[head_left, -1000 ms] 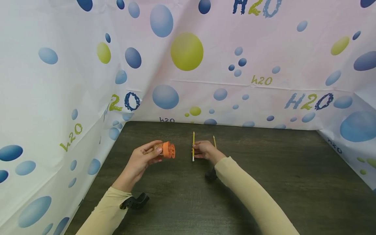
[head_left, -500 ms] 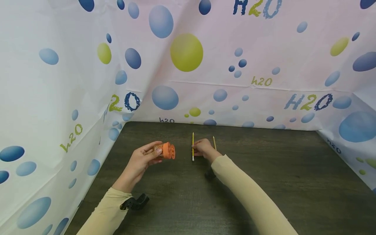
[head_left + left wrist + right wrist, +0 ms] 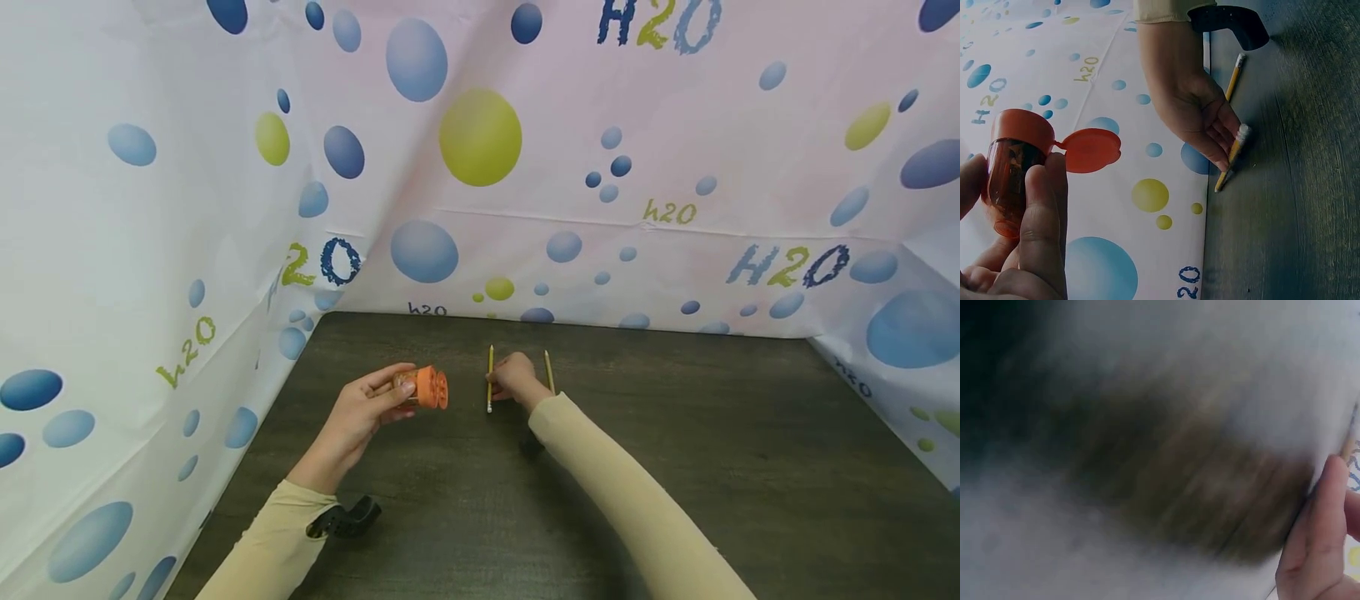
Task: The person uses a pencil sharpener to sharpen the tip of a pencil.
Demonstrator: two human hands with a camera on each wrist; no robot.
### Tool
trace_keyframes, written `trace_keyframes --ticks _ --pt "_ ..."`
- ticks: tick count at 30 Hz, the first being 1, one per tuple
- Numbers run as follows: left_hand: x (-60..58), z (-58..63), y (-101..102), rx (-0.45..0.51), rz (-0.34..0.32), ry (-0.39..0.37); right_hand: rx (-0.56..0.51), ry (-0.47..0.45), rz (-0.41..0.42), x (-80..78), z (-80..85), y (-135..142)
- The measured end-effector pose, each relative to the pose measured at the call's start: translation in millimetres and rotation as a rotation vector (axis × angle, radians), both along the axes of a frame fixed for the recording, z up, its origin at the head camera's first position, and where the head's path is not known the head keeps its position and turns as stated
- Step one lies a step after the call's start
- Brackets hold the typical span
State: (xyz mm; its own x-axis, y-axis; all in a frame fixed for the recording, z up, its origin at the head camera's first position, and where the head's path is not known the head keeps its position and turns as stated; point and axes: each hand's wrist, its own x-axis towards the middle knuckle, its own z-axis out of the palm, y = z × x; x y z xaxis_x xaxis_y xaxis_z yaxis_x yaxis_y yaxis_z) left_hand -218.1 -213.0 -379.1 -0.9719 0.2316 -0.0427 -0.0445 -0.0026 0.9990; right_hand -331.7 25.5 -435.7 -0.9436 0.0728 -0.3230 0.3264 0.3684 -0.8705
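Note:
My left hand (image 3: 360, 412) holds a small see-through shaker jar (image 3: 1013, 175) on its side above the table. The jar's orange flip lid (image 3: 1091, 150) hangs open, pointing toward the right hand. With its fingertips, my right hand (image 3: 519, 379) pinches a yellow pencil (image 3: 491, 360) near its middle. That pencil points away from me, its white eraser end nearest me. To the right lies a second pencil (image 3: 549, 367), its near end hidden behind the right wrist. Fingers (image 3: 1319, 537) and part of a pencil (image 3: 1347, 444) show at the edge of the blurred right wrist view.
Both hands work over a dark wood-grain table (image 3: 750, 467). A white sheet printed with bubbles and H2O lettering (image 3: 570, 167) stands along the table's back and both sides. Dark wrist mounts (image 3: 347, 517) sit on the sleeves.
My right hand has shifted slightly left with the pencil, widening the gap to the second pencil a little. The left hand and jar have stayed nearly still.

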Motion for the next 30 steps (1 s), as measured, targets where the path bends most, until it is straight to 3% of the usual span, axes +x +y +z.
trace_keyframes --ticks 9,12,14,20,25,30 --pt "0.7 -0.4 -1 0.004 0.004 0.002 0.010 -0.006 0.009 -0.3 0.4 2" --pt "1.2 0.6 -2 0.004 0.008 0.006 0.088 -0.002 0.088 5.7 6.1 4" --pt "1.5 1.1 -3 0.004 0.010 0.007 0.201 0.030 0.186 12.0 9.2 5" --pt "1.4 1.5 -4 0.020 0.003 0.004 0.552 0.248 0.479 40.0 9.8 4" --pt "-1.8 -2.5 -5 0.131 -0.060 -0.033 0.632 0.322 0.579 58.1 5.3 3" --pt "-3.4 -8.0 -5 0.282 -0.148 -0.072 0.710 0.311 0.616 66.5 2.4 3"
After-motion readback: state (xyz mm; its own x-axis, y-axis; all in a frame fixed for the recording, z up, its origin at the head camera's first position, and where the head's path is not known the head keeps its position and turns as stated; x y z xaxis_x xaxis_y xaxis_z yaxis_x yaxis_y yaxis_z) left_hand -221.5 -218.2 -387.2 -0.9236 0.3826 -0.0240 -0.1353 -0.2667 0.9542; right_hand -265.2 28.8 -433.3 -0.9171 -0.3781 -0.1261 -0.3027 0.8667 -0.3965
